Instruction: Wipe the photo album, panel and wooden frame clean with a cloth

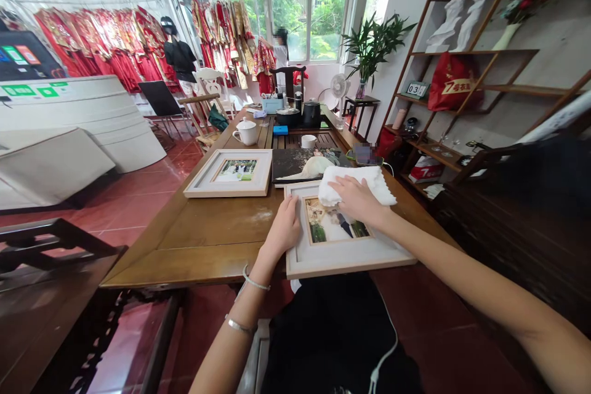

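A white photo frame (341, 252) with a wedding picture lies at the near edge of the wooden table (212, 240). My left hand (284, 228) grips its left border, fingers curled over the edge. My right hand (357, 197) presses flat on a white cloth (364, 181) that lies on the frame's upper right part. A second white frame (231, 172) lies to the left, further back. A dark photo album (300, 163) lies behind the near frame.
A white teacup with lid (247, 132), a small white cup (308, 141), a blue box (280, 130) and black kettles (311, 114) stand further back. Wooden shelves (462, 74) line the right wall. Two people stand by red garments (92, 43) at the back. A dark bench (55, 246) is at left.
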### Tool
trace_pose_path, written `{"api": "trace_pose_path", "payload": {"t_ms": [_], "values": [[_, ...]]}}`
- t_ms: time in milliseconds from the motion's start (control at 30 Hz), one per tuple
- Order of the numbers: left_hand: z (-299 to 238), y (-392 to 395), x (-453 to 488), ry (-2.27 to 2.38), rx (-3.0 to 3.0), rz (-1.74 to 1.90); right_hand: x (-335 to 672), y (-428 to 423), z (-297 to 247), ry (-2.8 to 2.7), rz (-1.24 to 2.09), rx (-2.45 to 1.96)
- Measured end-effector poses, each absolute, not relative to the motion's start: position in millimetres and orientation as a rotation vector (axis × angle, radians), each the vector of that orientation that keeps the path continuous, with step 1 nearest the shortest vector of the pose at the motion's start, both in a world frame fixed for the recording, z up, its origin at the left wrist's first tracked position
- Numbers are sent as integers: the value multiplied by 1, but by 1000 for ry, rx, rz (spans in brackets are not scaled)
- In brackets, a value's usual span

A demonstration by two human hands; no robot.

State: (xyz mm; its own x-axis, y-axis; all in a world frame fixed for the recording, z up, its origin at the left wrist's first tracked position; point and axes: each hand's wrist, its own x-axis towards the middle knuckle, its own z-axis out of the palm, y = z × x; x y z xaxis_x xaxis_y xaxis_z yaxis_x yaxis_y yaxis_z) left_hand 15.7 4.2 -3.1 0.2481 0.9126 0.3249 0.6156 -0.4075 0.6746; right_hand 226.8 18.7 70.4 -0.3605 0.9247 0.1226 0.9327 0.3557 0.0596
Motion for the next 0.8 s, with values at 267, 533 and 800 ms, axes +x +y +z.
{"api": "trace_pose_path", "payload": {"t_ms": [267,533,800], "values": [[-2,5,18,1433,2124,949,203,-21,66,-2797,177,-1397],[-4,5,18,1431,2122,975,238,-89,87,-2844,466,-1225],[2,2,20,1481,2090,911,264,-78,87,-2740,163,-1469]]}}
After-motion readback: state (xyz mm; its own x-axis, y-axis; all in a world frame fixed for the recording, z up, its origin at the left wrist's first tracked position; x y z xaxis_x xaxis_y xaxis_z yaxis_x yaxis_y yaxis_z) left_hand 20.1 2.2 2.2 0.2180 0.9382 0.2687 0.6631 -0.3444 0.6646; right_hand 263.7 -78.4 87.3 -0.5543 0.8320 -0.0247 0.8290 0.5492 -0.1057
